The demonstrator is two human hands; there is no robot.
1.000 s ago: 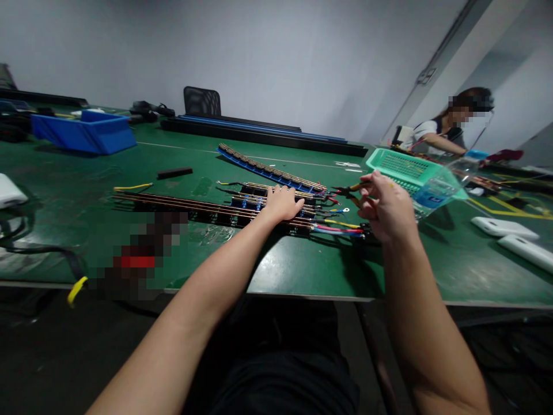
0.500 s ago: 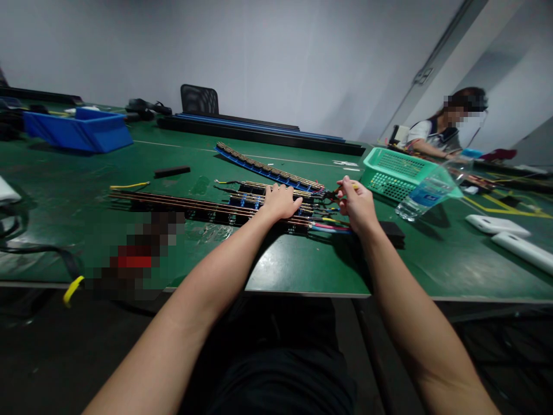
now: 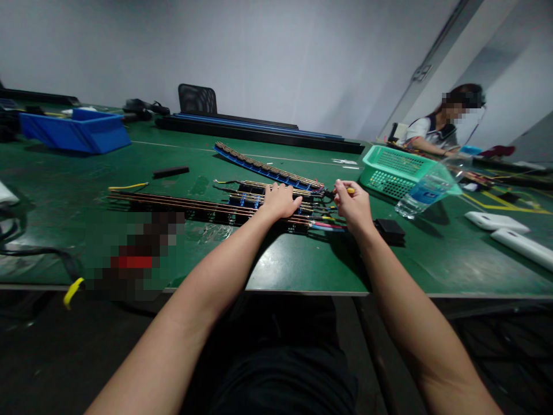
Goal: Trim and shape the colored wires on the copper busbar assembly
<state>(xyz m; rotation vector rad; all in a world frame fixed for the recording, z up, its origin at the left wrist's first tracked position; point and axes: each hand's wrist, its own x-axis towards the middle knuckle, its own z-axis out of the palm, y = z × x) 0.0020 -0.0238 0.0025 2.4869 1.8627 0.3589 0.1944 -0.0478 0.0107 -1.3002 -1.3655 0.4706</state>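
Note:
My left hand (image 3: 280, 202) lies flat, fingers spread, on a group of long strips (image 3: 244, 200) with brass-coloured rails and blue parts. My right hand (image 3: 353, 204) is closed in a pinch at the strips' right end, around what look like dark wires (image 3: 327, 195); a yellow bit (image 3: 350, 191) shows at its fingers. Exactly what is between the fingertips is partly hidden. Red and blue wires (image 3: 326, 226) run from the nearest strip (image 3: 190, 206) to below this hand. A blue-edged strip (image 3: 263, 166) lies slanted behind my left hand.
A green basket (image 3: 382, 180) and a tilted clear bottle (image 3: 417, 199) stand to the right, near white cases (image 3: 496, 221). A black block (image 3: 389, 231) lies beside my right wrist. At the left is a blue bin (image 3: 95, 135). Another person (image 3: 432, 135) works at the far right.
My right hand has shifted slightly left and its pinch has turned a little. My left hand stays on the strips. The whole view has moved very slightly.

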